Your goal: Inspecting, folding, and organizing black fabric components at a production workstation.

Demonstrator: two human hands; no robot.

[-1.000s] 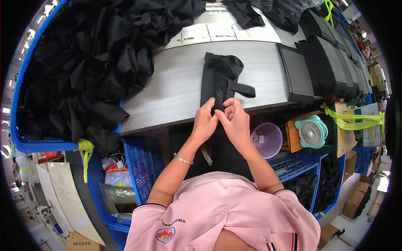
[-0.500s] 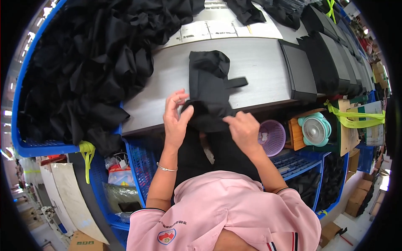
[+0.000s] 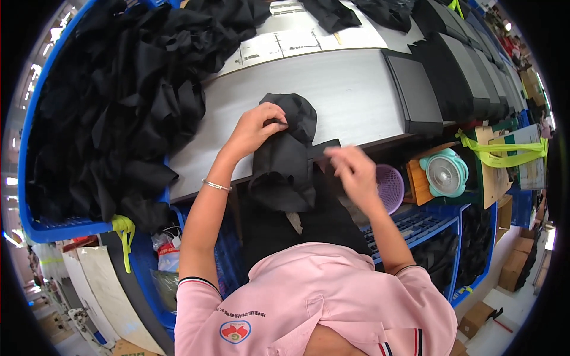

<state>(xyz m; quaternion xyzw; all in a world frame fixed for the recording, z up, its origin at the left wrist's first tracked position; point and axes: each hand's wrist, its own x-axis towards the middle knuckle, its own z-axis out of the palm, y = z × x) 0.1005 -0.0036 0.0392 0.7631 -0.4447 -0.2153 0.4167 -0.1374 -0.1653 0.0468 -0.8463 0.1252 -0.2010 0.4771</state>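
Down and forward we look from the wearer's head, left lens of a fisheye pair: pink short-sleeved fabric shirt (image 3: 285, 285) filling the bottom, bare left hand (image 3: 254, 129) and bare right hand (image 3: 355, 177) close in mid-view, pale grey flat worktop (image 3: 350, 95) just beyond, edges bowing rimward!

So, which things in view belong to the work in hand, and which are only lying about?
Likely part of it:
black fabric piece, in the grip of the left hand
its side strap, close to the right hand

Seemingly just lying about:
purple perforated basket
mint-green fan
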